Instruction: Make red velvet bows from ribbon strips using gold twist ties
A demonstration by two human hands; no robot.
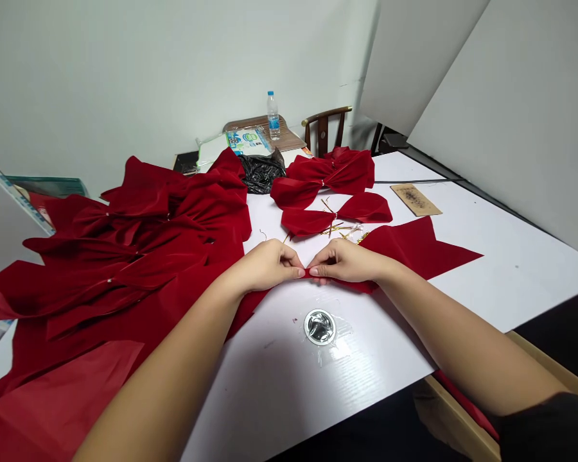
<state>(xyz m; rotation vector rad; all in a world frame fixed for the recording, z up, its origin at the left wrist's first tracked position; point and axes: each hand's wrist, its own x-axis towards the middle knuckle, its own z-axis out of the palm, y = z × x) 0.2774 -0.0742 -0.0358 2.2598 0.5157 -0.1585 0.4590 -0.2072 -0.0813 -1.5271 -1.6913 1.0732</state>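
Observation:
Both hands meet over the white table, pinching the gathered middle of a red velvety fabric piece. My left hand has thumb and fingers closed on the gather from the left. Just beside it, my right hand pinches the same strip, with the fabric's pointed end spreading out to the right. Behind the right hand lie gold twist ties and a red bow tied at its centre. More tied red bows are stacked farther back.
A large heap of red fabric bows covers the left side. A round grommet sits near the front edge. Farther back are a black plastic bag, a water bottle, a chair and a brown card.

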